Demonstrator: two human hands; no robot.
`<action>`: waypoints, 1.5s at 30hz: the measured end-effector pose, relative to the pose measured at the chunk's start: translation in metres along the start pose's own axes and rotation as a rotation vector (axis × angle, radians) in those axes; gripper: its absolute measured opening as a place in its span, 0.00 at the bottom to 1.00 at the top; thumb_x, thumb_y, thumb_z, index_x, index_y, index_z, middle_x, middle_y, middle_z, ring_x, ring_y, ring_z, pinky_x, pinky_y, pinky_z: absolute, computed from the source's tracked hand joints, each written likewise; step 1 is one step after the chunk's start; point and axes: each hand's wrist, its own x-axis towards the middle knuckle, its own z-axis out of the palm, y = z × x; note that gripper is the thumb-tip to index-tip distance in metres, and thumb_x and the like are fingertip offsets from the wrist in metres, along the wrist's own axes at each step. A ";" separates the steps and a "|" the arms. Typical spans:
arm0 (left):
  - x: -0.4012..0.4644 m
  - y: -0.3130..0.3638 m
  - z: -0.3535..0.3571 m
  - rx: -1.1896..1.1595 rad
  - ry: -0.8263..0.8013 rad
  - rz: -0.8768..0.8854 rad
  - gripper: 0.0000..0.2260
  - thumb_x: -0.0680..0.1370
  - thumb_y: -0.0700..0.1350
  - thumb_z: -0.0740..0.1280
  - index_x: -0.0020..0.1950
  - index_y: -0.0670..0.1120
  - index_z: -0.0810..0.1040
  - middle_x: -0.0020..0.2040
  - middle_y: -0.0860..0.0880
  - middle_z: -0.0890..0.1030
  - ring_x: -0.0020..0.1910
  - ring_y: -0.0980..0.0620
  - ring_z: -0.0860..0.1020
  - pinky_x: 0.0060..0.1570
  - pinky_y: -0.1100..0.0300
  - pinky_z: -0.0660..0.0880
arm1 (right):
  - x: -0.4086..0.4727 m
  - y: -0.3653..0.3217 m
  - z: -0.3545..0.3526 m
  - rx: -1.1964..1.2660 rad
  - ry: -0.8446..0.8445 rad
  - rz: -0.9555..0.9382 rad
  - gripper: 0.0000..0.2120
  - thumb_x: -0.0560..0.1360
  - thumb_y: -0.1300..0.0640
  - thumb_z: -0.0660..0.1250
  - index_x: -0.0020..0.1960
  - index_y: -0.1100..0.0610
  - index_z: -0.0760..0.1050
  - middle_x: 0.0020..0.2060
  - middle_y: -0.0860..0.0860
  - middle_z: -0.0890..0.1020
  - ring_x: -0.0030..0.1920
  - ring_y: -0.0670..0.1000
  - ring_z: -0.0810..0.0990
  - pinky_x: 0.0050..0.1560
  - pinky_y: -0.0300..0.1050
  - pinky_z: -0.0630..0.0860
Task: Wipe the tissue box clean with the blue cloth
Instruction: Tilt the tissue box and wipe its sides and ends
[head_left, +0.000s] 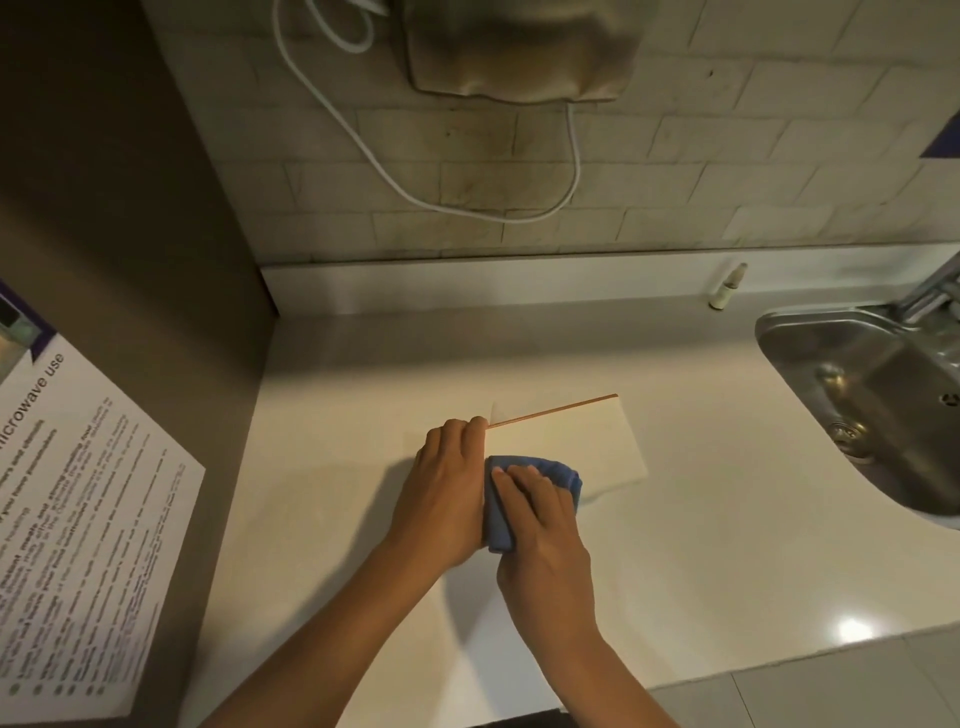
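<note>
The tissue box (566, 441) lay on the pale counter (701, 519), left of the steel sink (872, 405), and showed as a cream block with a thin orange line along its far top edge. Whether any tissue stood out of it could not be told. The left hand (447, 499) gripped the box's left end, with its fingers curled over the top edge near the orange line. The right hand (545, 530) pressed the blue cloth (524, 493) flat against the box's near left part; its fingers lay straight and close together on top of the cloth, which bunched out past the fingertips and hung down beside the wrist. The sink basin held no items that could be made out, only its drain. A small white bottle (727, 288) stood at the back of the counter near the sink. A printed microwave notice (78, 519) hung on the left wall, and a white cable (395, 176) looped across the tiles.
</note>
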 end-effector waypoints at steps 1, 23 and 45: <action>0.000 0.001 0.000 0.005 -0.002 -0.003 0.34 0.78 0.50 0.70 0.78 0.48 0.56 0.72 0.50 0.65 0.68 0.50 0.66 0.64 0.61 0.66 | -0.001 0.001 -0.001 -0.003 -0.004 -0.018 0.32 0.59 0.71 0.78 0.61 0.59 0.78 0.56 0.54 0.79 0.55 0.55 0.79 0.35 0.39 0.78; 0.002 -0.001 0.000 -0.097 -0.020 -0.108 0.51 0.60 0.65 0.80 0.76 0.52 0.61 0.68 0.53 0.68 0.64 0.50 0.70 0.59 0.55 0.75 | 0.030 0.032 -0.012 0.114 0.033 -0.035 0.28 0.64 0.76 0.71 0.63 0.62 0.78 0.61 0.57 0.79 0.65 0.59 0.75 0.61 0.54 0.76; -0.005 -0.004 0.004 -0.115 0.015 -0.060 0.49 0.55 0.64 0.77 0.72 0.56 0.61 0.62 0.59 0.65 0.59 0.55 0.66 0.55 0.60 0.68 | 0.051 0.112 -0.056 0.068 0.194 0.075 0.24 0.66 0.75 0.71 0.60 0.59 0.80 0.55 0.51 0.82 0.48 0.56 0.74 0.43 0.41 0.72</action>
